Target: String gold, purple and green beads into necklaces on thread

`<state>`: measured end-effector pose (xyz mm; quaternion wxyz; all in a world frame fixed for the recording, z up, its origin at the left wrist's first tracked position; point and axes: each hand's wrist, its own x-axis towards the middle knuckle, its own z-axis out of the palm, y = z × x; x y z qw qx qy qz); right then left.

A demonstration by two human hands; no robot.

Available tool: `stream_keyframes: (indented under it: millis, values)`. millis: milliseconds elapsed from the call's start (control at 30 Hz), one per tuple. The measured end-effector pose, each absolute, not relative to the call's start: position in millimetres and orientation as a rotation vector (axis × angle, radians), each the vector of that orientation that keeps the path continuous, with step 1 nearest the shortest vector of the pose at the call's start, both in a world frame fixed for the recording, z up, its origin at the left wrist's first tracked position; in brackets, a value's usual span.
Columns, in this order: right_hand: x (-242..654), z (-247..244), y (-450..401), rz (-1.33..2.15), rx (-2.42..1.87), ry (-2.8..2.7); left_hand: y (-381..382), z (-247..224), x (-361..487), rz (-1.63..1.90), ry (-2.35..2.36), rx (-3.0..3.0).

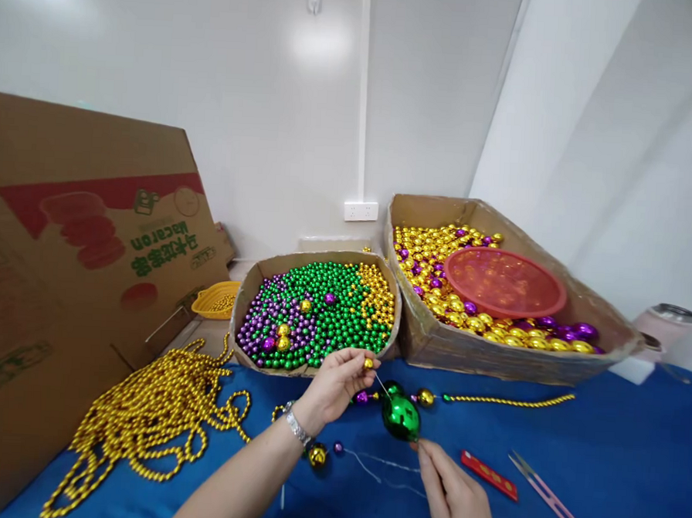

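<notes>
My left hand (335, 386), with a silver watch on the wrist, pinches a small gold bead (368, 364). From that bead a thin string runs to a large shiny green bead (400, 416), held above the blue cloth. The fingertips of my right hand (455, 493) are closed at the lower end of the green bead. Behind it lies a strand with a purple bead (363, 397), a gold ball (425, 398) and a twisted gold bead chain (512, 401). Below my left hand, a gold ball (317, 455) and a small purple bead (338, 448) lie beside loose clear string (370, 465).
A box of small green, purple and gold beads (320, 312) stands ahead. Right of it, a bigger carton (492, 355) holds gold and purple balls and a red basin (504, 283). Gold bead strands (152, 411) pile at left. Pink tweezers (551, 498) and a red cutter (488, 475) lie right.
</notes>
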<state>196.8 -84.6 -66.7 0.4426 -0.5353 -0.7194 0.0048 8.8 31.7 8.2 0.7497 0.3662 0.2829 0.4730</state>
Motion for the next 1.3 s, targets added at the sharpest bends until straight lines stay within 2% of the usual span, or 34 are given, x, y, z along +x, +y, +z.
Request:
stream_keyframes:
  millis: [267,467,567,667,767,900,1033,1133,1200,1267,1300]
  values:
    - [203,-86,-82,-0.066,-1.362,-1.812,20,4,14,1.061,0.702,1.025]
    - [206,-126,-81,0.404,-1.474,-1.71,2,-38,23,0.971,0.854,1.322]
    - [215,-140,-81,0.427,-1.478,-1.774,-4,-45,24,0.999,0.915,1.541]
    - [220,-130,-77,0.21,-1.497,-1.799,-7,-26,23,1.013,0.926,1.722]
    - [213,-101,-68,0.091,-1.435,-1.802,-8,6,24,1.071,0.85,1.773]
    - [197,-69,-59,0.157,-1.25,-1.863,-13,33,25,1.176,0.738,1.717]
    - [193,-66,-58,0.211,-1.187,-1.86,-6,36,9,1.096,0.73,1.753]
    - [199,-70,-62,0.21,-1.204,-1.856,21,37,-26,1.033,0.975,2.023]
    - [204,-72,-65,0.259,-1.227,-1.849,45,38,-59,0.956,1.407,2.283]
    - [208,-73,-68,0.328,-1.25,-1.836,67,38,-96,0.569,1.963,2.439]
    - [209,-73,-70,0.357,-1.26,-1.826,75,37,-113,0.467,2.072,2.426]
